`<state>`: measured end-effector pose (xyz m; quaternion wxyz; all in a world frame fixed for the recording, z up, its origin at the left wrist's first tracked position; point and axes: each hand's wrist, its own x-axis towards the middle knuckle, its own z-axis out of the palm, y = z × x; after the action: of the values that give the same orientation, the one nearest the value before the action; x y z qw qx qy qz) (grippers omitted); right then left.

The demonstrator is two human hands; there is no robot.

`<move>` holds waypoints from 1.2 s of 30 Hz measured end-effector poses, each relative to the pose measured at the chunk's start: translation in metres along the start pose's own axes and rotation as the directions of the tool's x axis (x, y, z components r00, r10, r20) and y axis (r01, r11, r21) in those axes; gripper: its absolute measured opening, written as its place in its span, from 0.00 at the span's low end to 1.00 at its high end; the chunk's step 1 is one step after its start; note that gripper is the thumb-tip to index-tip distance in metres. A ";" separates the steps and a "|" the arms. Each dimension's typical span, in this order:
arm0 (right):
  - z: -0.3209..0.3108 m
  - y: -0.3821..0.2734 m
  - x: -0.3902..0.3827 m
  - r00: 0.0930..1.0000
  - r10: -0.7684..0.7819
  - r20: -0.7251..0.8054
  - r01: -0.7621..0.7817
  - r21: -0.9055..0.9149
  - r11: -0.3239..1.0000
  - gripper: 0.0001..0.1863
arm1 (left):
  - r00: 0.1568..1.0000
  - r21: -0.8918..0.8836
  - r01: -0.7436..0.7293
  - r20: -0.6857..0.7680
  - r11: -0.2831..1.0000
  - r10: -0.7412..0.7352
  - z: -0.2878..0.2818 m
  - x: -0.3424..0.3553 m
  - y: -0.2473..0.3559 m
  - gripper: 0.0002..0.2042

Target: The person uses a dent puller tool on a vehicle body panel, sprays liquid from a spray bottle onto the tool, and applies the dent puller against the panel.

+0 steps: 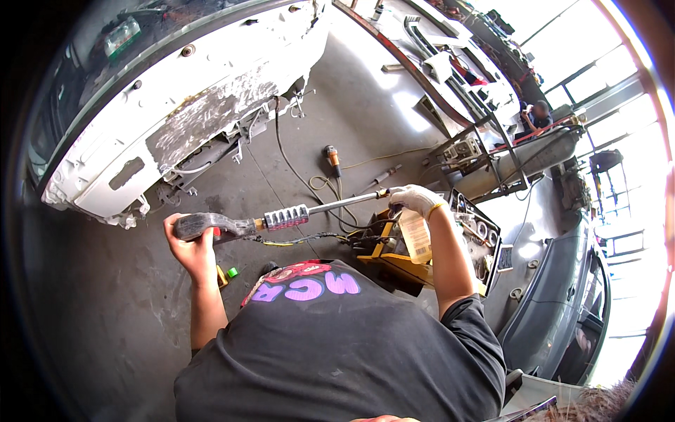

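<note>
A slide-hammer dent puller [285, 217] lies level across the front of my body. It has a dark grip at its left end, a ribbed silver weight and a thin steel rod. My left hand [187, 244], bare, is wrapped round the grip, with a red spot by the thumb. At the other end, my gloved right hand [416, 200] closes on the rod's tip. A tan label-like sheet [415, 236] shows just below that hand. A dark cable with a yellow stripe [288, 243] runs from near the grip toward a yellow cart [383, 261].
A white car body panel [242, 53] with a sanded patch fills the upper left. An orange-and-black power tool [333, 160] and cables lie on the grey floor. Right are a metal rack [485, 130], a grey gas cylinder [538, 155], another person [538, 118] and a dark car [548, 302].
</note>
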<state>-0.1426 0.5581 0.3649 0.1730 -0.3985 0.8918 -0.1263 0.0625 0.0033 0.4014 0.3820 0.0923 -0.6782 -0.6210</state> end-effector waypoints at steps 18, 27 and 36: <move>-0.020 -0.038 -0.004 0.977 0.213 0.030 -0.214 0.049 0.976 0.10 | 1.000 0.021 -0.006 -0.010 1.000 0.007 0.009 0.002 0.009 0.25; -0.017 -0.046 -0.006 0.915 0.398 0.061 -0.391 0.375 0.841 0.13 | 1.000 0.012 0.013 -0.003 1.000 -0.013 0.008 0.001 0.009 0.26; 0.010 -0.010 -0.013 0.958 0.278 0.062 -0.285 0.242 0.927 0.06 | 1.000 0.045 0.001 0.020 0.999 -0.002 0.010 0.005 0.009 0.26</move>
<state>-0.1238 0.5601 0.3627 0.2498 -0.2432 0.9144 -0.2056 0.0565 0.0098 0.4122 0.3724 0.0951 -0.6957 -0.6069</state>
